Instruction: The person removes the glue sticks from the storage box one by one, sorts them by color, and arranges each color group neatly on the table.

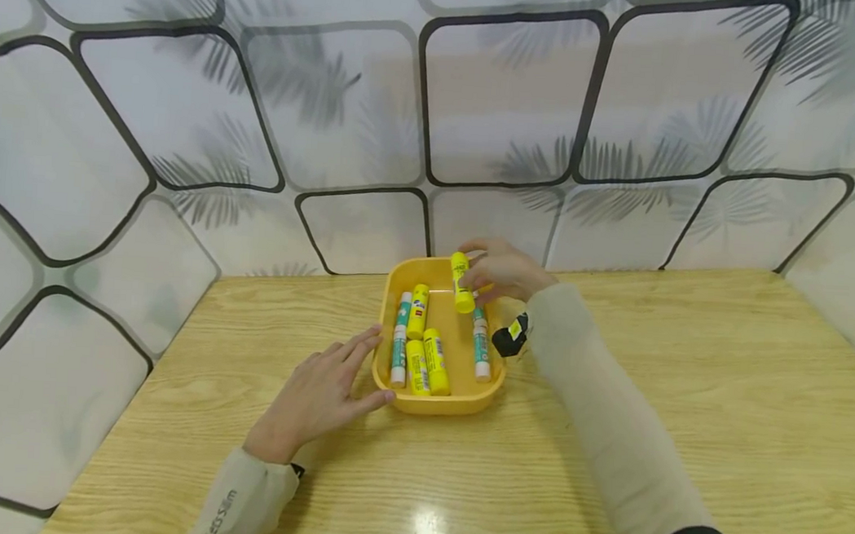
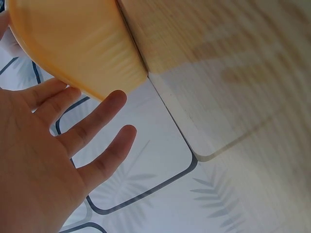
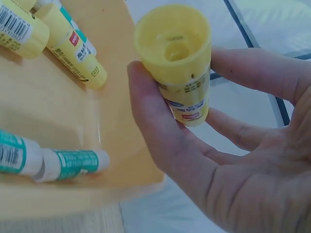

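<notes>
My right hand [image 1: 506, 272] pinches a yellow glue stick [image 1: 462, 281] between thumb and fingers, over the far right part of an orange-yellow plastic bin [image 1: 441, 407]. In the right wrist view the hollow end of this glue stick [image 3: 180, 63] faces the camera. My left hand [image 1: 326, 395] is spread at the bin's near left side, fingertips at the rim, holding nothing. Inside the bin, several yellow glue sticks [image 1: 435, 361] lie on the left beside white-and-green glue sticks [image 1: 399, 355]. More white-and-green sticks [image 1: 481, 354] lie along the right wall, partly hidden by my right hand.
The bin stands on a light wood-grain table [image 1: 247, 329], near its back edge. Behind and at the sides hangs a pale cloth [image 1: 504, 100] with leaf prints and dark outlines. A black device [image 1: 509, 339] sits at my right wrist, close to the bin's right side.
</notes>
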Motion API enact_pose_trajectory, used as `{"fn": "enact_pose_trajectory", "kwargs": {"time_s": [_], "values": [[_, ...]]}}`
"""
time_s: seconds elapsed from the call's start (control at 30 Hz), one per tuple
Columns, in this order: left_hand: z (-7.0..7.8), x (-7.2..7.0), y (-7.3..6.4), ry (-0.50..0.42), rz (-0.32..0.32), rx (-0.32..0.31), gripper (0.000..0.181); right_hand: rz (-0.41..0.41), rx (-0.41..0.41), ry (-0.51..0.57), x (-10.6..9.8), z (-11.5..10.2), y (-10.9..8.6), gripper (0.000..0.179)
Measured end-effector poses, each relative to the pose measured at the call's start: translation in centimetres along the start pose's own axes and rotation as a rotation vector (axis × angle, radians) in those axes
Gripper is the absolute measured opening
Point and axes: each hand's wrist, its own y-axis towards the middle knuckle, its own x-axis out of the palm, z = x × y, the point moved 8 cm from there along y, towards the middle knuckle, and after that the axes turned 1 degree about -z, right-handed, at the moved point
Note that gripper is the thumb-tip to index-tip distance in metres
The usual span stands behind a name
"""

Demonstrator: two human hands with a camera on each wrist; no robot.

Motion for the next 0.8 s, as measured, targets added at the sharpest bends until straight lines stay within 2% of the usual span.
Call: {"fn": "enact_pose_trajectory", "kwargs": {"time_s": [0.3,0.8], "values": [[0.1,-0.1,-0.1,0.002,0.018,0.019,0.081,0.011,-0.056,0.023,-1.3,0.3,-1.1,0.076],[0.0,0.0,-0.1,-0.003,0.01,0.013,0.081,0.002,-0.108,0.035,-2.9,1.6,-2.7,0.076]]}}
